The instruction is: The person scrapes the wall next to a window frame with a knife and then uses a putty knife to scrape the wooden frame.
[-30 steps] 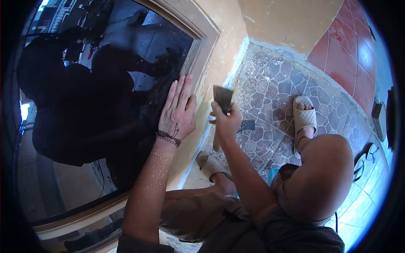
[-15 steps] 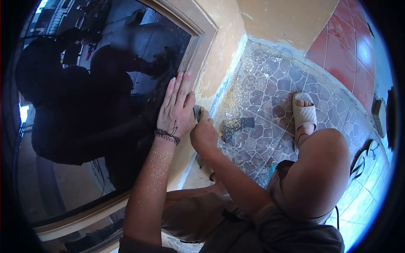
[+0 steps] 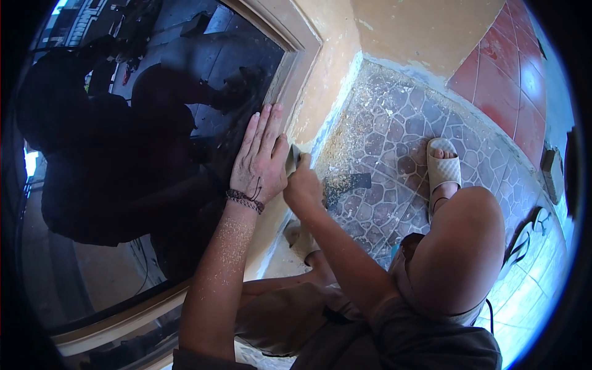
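My left hand (image 3: 259, 160) lies flat with its fingers stretched out along the dark glass pane (image 3: 185, 185) and the edge of its wooden frame (image 3: 295, 74). Sawdust clings to the forearm, and a braided bracelet (image 3: 245, 200) circles the wrist. Just right of it, my right hand (image 3: 304, 188) is closed round a small grey flat-bladed tool (image 3: 293, 159), whose blade is near the frame's side and the wall. Its handle is hidden in the fingers.
Shavings and dust (image 3: 345, 142) lie along the wall on the stone-patterned floor (image 3: 394, 203), near a dark flat piece (image 3: 354, 181). My sandalled foot (image 3: 444, 163) is on the floor. Flip-flops (image 3: 524, 243) and a block (image 3: 552, 176) are at the right; red tiles (image 3: 502, 74) lie beyond.
My right hand has shifted slightly right and away from my left hand, and more of the grey blade shows. My left hand stays nearly in place.
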`<state>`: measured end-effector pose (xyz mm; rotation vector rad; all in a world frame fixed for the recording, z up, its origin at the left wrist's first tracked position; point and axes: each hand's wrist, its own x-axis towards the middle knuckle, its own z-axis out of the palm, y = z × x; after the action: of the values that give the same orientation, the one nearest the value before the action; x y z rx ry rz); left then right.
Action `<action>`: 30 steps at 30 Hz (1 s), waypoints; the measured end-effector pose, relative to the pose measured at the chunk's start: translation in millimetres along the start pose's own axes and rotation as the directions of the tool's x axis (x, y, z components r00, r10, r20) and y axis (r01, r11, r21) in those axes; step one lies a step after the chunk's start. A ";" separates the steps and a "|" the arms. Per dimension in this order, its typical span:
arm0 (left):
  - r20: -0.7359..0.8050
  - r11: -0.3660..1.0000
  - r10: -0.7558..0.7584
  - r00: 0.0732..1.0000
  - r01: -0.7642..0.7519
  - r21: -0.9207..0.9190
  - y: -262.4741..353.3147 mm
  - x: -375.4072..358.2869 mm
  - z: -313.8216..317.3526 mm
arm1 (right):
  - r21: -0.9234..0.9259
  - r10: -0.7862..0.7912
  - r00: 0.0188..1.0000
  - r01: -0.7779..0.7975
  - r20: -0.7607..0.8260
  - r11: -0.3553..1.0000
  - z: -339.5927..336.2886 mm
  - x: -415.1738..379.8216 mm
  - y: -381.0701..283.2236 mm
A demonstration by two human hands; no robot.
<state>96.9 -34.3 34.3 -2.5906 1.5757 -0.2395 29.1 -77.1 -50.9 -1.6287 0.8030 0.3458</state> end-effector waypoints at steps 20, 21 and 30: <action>-0.015 1.000 0.013 1.000 -0.013 0.018 -0.8 -0.9 2.5 | 0.064 -0.010 1.000 0.009 0.006 0.998 -4.0 11.0 1.7; -0.003 1.000 0.006 1.000 -0.006 0.014 1.4 -3.9 2.6 | 0.059 -0.001 1.000 0.001 -0.003 0.998 0.3 8.5 3.0; 0.002 1.000 0.004 1.000 -0.004 0.008 1.4 -1.8 1.2 | 0.058 -0.015 0.999 0.013 0.032 0.998 -7.1 6.9 -0.5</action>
<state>95.0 -33.4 32.7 -2.5811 1.5756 -0.2420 32.9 -85.9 -53.2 -1.5698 0.7699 0.3356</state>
